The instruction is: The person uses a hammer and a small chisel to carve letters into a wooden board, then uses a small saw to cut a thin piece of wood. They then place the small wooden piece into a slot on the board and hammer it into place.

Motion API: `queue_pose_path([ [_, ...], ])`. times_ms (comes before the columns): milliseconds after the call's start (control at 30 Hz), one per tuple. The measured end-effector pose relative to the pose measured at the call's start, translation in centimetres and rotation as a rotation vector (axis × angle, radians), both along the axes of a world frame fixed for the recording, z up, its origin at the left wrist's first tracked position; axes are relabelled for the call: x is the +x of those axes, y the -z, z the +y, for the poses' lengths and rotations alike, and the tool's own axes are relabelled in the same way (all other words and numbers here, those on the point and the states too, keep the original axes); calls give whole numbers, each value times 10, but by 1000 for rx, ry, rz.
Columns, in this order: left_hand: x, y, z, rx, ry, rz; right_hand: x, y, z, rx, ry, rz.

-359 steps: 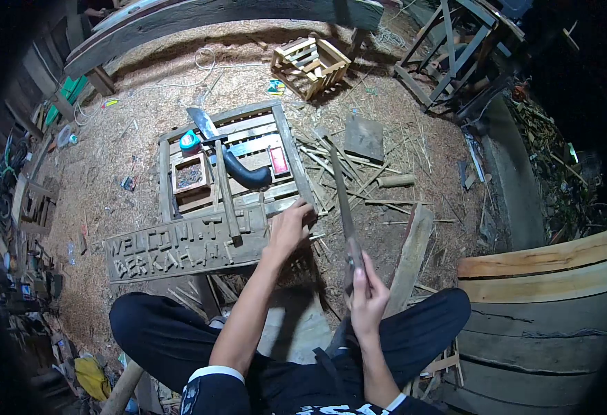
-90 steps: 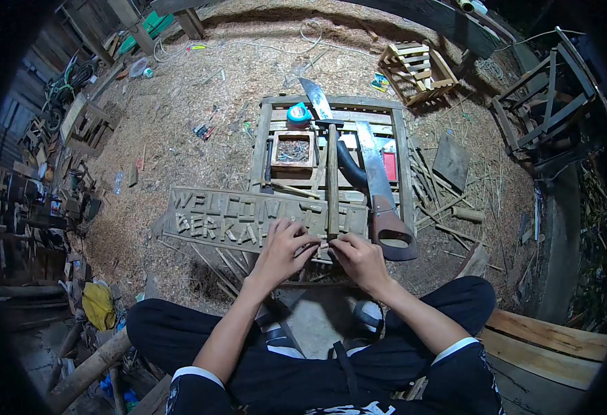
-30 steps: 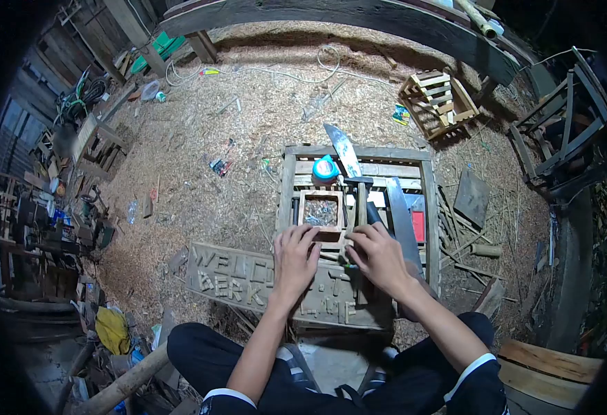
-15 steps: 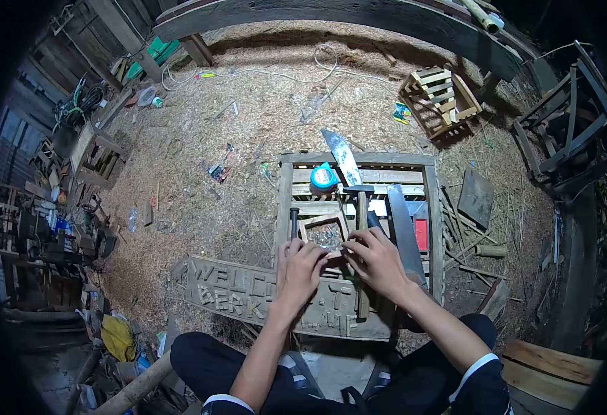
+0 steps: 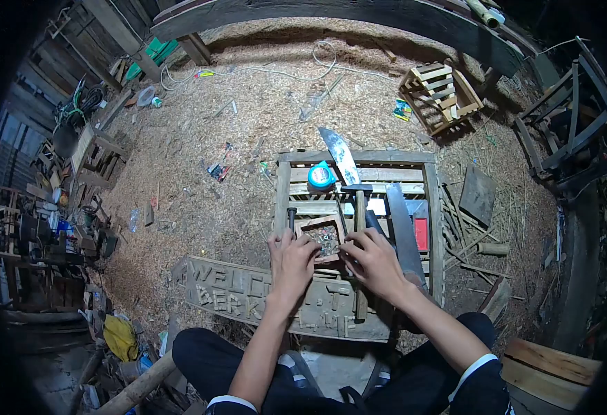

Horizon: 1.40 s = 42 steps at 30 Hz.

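Observation:
A small square wooden box (image 5: pixel 309 223) with little metal pieces in it, perhaps nails or screws, lies on a slatted wooden crate. My left hand (image 5: pixel 292 263) has its curled fingers at the box's left side near the front corner. At the right front corner, my right hand (image 5: pixel 371 261) grips with bent fingers; its fingertips are partly hidden. Close to the right hand lies a hammer (image 5: pixel 360 207), head away from me. Under my wrists is a wooden sign board (image 5: pixel 231 294) with raised letters, including "WELC".
On the slatted crate (image 5: pixel 428 162) lie a blue tape measure (image 5: pixel 321 176), a large knife blade (image 5: pixel 340 155), a saw (image 5: pixel 404 228) and a red object (image 5: pixel 421 234). Wood shavings cover the ground. Another slatted crate (image 5: pixel 466 104) stands at the back right.
My hands have moved slightly apart, the left one shifting left. The box's front edge now shows between them. The tools have stayed in place.

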State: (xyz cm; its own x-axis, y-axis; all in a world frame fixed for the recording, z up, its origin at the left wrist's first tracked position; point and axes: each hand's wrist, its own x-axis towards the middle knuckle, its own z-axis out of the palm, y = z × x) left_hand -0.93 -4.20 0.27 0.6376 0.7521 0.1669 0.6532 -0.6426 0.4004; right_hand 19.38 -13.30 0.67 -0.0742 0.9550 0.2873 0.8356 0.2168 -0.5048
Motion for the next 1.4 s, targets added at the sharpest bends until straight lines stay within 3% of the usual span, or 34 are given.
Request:
queue_pose_path([
  [267,2,5,4,6,10,40,-1,5,2,0,-2,-5],
  [533,6,4,5,-6,-47,-178,2,3,5,-46,-13,54],
  [767,10,-4,4,-35,-92,-206,3,-6,2,-175,5,129],
  [900,8,-3,5,-55,-70,-213,1,-11,4,-83,124,198],
  [967,8,-2,5,-32,-48,-241,-3,-20,4,-122,290,212],
  [1167,17,-4,1,-83,17,-267,5,-20,1,-213,372,32],
  [1267,19,-6,-3,-98,8,-258,9,-29,-3,-372,357,147],
  [1400,20,-9,-5,-83,27,-298,2,-46,-10,-134,381,372],
])
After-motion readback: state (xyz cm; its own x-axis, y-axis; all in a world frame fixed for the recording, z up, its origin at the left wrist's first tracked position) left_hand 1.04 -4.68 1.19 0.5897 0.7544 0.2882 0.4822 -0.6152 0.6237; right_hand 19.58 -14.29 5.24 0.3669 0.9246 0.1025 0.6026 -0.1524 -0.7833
